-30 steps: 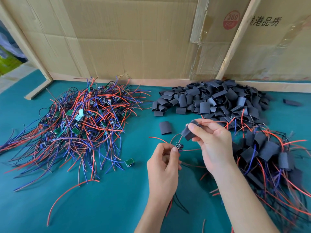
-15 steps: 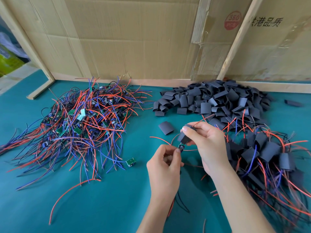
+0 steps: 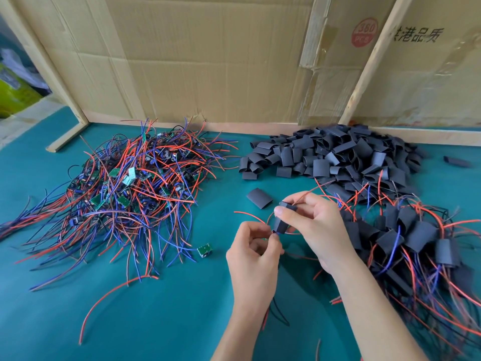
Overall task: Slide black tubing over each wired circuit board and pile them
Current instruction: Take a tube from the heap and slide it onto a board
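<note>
My right hand (image 3: 316,227) pinches a short piece of black tubing (image 3: 281,222) above the teal table. My left hand (image 3: 253,252) pinches a wired circuit board just below it; the board is almost hidden by my fingertips and the tube's lower end. Its red wires (image 3: 251,217) loop out to the left and through the tube. A tangled heap of bare wired boards (image 3: 130,188) lies at the left. A pile of loose black tubing pieces (image 3: 338,157) sits at the back right. Sleeved boards (image 3: 416,238) are piled at the right.
One loose tubing piece (image 3: 259,198) lies just behind my hands. A single green board (image 3: 204,250) without wires lies left of them. Another stray tube (image 3: 456,161) sits far right. Cardboard walls (image 3: 208,61) with wooden battens close off the back of the table (image 3: 156,321).
My right hand has brought the tubing down toward my left hand, so the tube's lower end now meets the board. The board has mostly vanished behind tube and fingertips.
</note>
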`<state>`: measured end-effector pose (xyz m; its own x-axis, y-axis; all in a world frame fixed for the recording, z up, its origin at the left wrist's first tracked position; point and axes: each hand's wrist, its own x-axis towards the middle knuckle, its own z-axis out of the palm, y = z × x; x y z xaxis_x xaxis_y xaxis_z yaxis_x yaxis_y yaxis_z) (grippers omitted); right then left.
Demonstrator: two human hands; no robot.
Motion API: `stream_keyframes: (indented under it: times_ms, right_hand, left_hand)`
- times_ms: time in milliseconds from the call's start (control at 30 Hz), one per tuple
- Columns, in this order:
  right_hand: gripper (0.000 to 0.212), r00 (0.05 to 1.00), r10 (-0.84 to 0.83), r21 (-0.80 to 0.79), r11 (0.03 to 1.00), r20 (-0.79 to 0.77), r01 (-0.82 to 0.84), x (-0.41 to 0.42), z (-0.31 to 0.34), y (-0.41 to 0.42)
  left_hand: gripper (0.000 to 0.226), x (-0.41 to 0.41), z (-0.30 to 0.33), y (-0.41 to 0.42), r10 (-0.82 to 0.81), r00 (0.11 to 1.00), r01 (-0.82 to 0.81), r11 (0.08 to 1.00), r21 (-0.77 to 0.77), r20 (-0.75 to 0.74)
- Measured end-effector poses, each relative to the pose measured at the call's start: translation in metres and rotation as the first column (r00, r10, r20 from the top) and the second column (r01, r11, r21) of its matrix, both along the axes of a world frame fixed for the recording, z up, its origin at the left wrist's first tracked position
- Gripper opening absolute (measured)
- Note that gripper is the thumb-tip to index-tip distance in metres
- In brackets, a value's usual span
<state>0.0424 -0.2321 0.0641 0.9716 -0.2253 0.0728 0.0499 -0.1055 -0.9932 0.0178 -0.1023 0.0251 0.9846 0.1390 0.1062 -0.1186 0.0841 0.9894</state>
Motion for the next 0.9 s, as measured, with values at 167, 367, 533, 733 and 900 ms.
stream_keyframes:
  times_ms: [167, 367, 533, 733, 900]
  right_hand:
    - [0.023, 0.983, 0.139, 0.142, 0.982, -0.116, -0.122, -0.001, 0.0, 0.01]
    - [0.021, 0.984, 0.123, 0.182, 0.978, -0.126, -0.099, -0.006, 0.007, 0.016]
    - [0.027, 0.995, -0.083, 0.145, 0.985, -0.062, 0.091, -0.013, 0.029, 0.004]
    - [0.055, 0.87, -0.493, -0.707, 0.621, -0.017, 0.338, -0.057, 0.069, -0.095]
    - [0.051, 0.865, -0.498, -0.752, 0.544, 0.068, 0.372, -0.062, 0.111, -0.083]
  left_hand:
    - [0.029, 0.0, 0.0, 0.001, 0.008, 1.0, -0.007, 1.0, -0.02, 0.012]
    - [0.022, 0.0, 0.003, -0.002, 0.019, 1.0, -0.019, 1.0, -0.023, 0.003]
    - [0.03, -0.002, 0.006, -0.004, -0.048, 0.999, 0.049, 0.999, -0.015, 0.021]
    - [0.027, 0.004, 0.002, -0.004, -0.03, 0.999, 0.028, 0.998, -0.056, -0.042]
    - [0.023, 0.003, 0.004, -0.005, -0.039, 0.999, 0.038, 0.998, -0.046, -0.019]
